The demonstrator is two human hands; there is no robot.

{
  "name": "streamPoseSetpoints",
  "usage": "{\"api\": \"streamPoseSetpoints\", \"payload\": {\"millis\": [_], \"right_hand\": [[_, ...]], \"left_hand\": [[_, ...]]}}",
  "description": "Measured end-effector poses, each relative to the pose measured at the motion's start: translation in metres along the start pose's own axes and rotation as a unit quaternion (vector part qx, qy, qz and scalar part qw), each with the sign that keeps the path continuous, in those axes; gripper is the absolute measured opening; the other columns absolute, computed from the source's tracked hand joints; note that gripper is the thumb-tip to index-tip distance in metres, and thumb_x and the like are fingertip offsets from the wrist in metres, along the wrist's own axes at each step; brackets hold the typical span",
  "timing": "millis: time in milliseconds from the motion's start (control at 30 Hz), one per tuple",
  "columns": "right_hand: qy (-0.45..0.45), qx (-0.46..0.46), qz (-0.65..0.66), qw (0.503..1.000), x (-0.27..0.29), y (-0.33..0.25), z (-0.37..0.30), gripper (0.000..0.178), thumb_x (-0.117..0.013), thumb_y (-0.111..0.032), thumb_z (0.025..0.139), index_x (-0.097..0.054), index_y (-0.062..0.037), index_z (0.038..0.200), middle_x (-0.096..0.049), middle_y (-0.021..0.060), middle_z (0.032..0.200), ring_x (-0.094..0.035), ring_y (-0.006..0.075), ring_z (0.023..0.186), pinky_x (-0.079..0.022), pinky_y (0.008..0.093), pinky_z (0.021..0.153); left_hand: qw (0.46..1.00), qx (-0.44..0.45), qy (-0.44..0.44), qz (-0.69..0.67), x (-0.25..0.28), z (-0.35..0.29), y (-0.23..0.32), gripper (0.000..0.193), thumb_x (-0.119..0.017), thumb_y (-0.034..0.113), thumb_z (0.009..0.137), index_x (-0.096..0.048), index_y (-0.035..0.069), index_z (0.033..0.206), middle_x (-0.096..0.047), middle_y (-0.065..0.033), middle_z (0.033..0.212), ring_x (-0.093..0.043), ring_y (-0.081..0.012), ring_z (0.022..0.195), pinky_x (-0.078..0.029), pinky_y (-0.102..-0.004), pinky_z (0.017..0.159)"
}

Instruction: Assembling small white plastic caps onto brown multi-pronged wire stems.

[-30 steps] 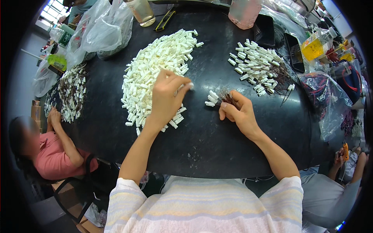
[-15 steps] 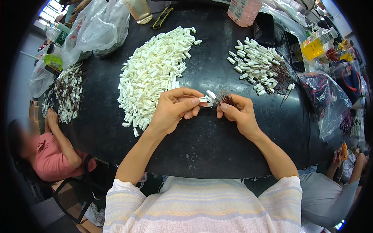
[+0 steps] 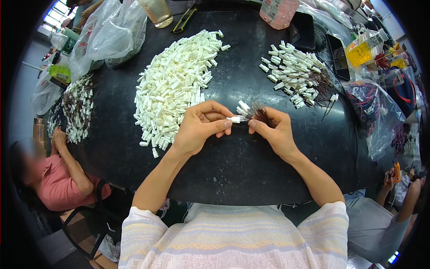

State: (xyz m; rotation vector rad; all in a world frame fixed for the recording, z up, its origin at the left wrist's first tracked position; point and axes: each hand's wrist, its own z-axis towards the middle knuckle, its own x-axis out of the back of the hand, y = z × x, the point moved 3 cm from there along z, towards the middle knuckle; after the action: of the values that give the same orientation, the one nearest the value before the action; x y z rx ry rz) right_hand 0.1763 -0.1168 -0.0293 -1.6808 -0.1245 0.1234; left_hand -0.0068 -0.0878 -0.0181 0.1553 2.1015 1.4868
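Note:
My left hand [image 3: 201,127] pinches a small white plastic connector [image 3: 234,119] between thumb and forefinger over the black round table [image 3: 233,166]. My right hand [image 3: 274,132] holds a bundle of thin dark wires [image 3: 260,113] with a few white connectors on their ends, its fingertips touching the same white connector. The two hands meet at the table's middle. A large heap of loose white connectors [image 3: 174,85] lies just left of my left hand.
A smaller pile of white connectors with wires [image 3: 293,71] lies at the far right. Plastic bags [image 3: 109,33], a jar [image 3: 156,11], a pink bottle [image 3: 278,9] and two phones [image 3: 304,29] ring the far edge. A person in a red shirt [image 3: 58,179] works at the left.
My left hand left the big heap with a white connector and came right to meet my right hand at the wire bundle.

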Motion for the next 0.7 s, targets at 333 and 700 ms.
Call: {"api": "streamPoseSetpoints", "payload": {"millis": [333, 700], "right_hand": [[0.015, 0.012, -0.011, 1.000, 0.000, -0.001, -0.002, 0.011, -0.062, -0.010, 0.079, -0.058, -0.0001, 0.075, -0.058, 0.0003, 0.064, -0.048, 0.0029, 0.058, -0.035, 0.0191, 0.052], [-0.001, -0.027, 0.052, 0.998, 0.002, 0.000, -0.002, 0.011, -0.059, -0.009, 0.080, -0.058, 0.0016, 0.079, -0.059, 0.0024, 0.071, -0.051, 0.0048, 0.064, -0.038, 0.0192, 0.058]], "left_hand": [[0.997, -0.024, 0.014, 0.070, -0.001, -0.002, 0.001, 0.014, -0.061, -0.006, 0.075, -0.060, -0.005, 0.089, -0.063, -0.0119, 0.082, -0.059, -0.0107, 0.067, -0.044, -0.0184, 0.055], [0.974, -0.108, 0.046, 0.194, -0.008, -0.004, -0.010, 0.014, -0.061, -0.007, 0.077, -0.062, -0.004, 0.090, -0.063, -0.0090, 0.089, -0.059, -0.0105, 0.078, -0.048, -0.0211, 0.071]]}}
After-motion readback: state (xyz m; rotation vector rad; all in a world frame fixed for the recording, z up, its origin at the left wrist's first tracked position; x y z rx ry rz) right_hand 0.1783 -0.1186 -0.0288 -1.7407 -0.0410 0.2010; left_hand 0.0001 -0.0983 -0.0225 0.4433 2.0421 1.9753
